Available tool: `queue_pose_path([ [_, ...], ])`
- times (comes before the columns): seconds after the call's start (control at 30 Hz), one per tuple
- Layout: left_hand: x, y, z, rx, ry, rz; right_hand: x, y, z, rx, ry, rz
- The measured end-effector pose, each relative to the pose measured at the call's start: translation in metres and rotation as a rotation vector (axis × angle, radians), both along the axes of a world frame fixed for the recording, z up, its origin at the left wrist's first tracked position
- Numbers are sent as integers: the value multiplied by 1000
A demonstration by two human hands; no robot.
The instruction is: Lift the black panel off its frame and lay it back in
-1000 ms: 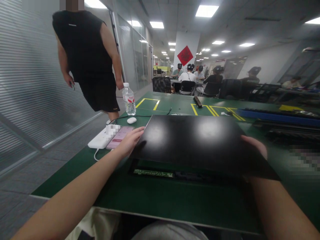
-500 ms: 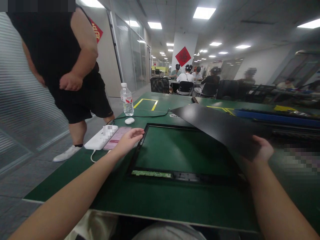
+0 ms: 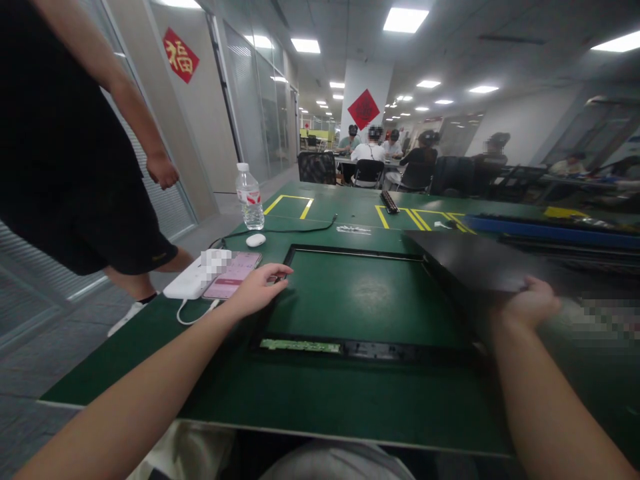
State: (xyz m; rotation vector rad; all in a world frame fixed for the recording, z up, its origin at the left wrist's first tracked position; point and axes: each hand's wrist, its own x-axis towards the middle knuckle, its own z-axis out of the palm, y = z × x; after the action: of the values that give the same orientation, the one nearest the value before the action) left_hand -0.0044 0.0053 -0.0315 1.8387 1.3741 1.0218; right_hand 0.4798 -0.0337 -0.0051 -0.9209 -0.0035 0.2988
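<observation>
A black rectangular screen frame point(image 3: 357, 252) lies flat on the green table, with a narrow green circuit board point(image 3: 300, 345) along its near side. My left hand point(image 3: 260, 290) is closed at the frame's left side, thumb and fingers around that edge. Over the frame's right side, my right hand point(image 3: 533, 303) grips a thin, dark flat panel point(image 3: 465, 260) by its right part. The panel is tilted and its near part is blurred. Part of the frame's right side is hidden behind it.
Left of the frame lie a phone point(image 3: 233, 275), a white power bank point(image 3: 193, 283) with a cable and a white earbud case point(image 3: 255, 241). A water bottle point(image 3: 249, 197) stands behind them. Long dark parts and a blue strip point(image 3: 550, 225) are at right. A person point(image 3: 75, 147) walks past at left.
My right hand has moved the dark panel rightward, uncovering more of the frame's far side. My left hand stays at the left edge. The person at left has come closer.
</observation>
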Motion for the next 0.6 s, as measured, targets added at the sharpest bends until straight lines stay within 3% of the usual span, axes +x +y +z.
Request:
queue_pose_path([
  [0.07,-1,0,-1,30,60,-17,-1,-1,1,36,11,-68],
  [0.6,-3,-1,-2,96,179,-108,11,1,-12,-117,63,-14],
])
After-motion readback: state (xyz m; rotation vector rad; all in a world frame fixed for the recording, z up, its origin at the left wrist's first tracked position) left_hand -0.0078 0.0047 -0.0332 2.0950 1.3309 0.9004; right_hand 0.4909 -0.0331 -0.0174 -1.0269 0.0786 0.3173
